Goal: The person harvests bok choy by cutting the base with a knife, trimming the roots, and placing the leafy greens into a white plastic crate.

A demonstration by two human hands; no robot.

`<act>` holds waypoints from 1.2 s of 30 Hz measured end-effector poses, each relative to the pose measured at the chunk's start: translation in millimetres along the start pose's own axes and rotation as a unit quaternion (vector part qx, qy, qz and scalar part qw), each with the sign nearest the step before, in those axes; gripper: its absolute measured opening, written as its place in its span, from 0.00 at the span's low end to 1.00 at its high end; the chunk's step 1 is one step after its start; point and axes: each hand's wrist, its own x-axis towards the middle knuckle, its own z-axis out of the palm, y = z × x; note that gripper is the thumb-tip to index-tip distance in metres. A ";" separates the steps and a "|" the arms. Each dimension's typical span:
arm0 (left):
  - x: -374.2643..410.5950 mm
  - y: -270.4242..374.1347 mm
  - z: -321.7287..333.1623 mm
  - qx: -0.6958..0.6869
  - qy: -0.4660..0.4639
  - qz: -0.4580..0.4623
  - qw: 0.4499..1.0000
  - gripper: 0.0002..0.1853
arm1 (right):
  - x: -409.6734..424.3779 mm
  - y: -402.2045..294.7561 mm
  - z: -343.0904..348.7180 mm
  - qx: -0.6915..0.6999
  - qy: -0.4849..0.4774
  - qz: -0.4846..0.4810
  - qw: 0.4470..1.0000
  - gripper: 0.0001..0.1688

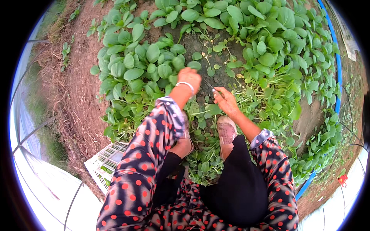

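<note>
My left hand (189,78), with a white bangle at the wrist, is over the edge of a dense patch of leafy greens (138,63). Its fingers are curled and blurred among the leaves, so I cannot tell whether they grip a stem. My right hand (226,100) is closed around a small knife (209,85), whose thin dark blade points up and left over bare dark soil (202,75). Right of that hand lie many pulled or cut greens (264,95) with pale stems showing. Small seedlings and yellowed leaves (208,55) are scattered on the soil ahead.
My shoes (227,130) stand among loose greens (205,166). At lower left is a white plastic crate (108,158) with some leaves inside. A blue hose (337,66) runs along the right side. Dry straw (55,78) and white sheeting (52,190) border the left.
</note>
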 end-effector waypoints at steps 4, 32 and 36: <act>-20.0 -27.9 14.2 0.070 0.002 0.018 0.997 0.07 | 26.1 16.2 2.9 0.005 -0.032 -0.034 0.999 0.19; 0.8 -54.0 -8.5 0.083 -0.017 0.024 0.996 0.08 | 69.3 0.0 48.8 0.046 0.057 -0.063 0.995 0.17; -6.5 -67.6 4.0 0.074 -0.036 -0.025 0.996 0.09 | 79.3 1.8 56.0 -0.011 0.054 -0.028 0.998 0.17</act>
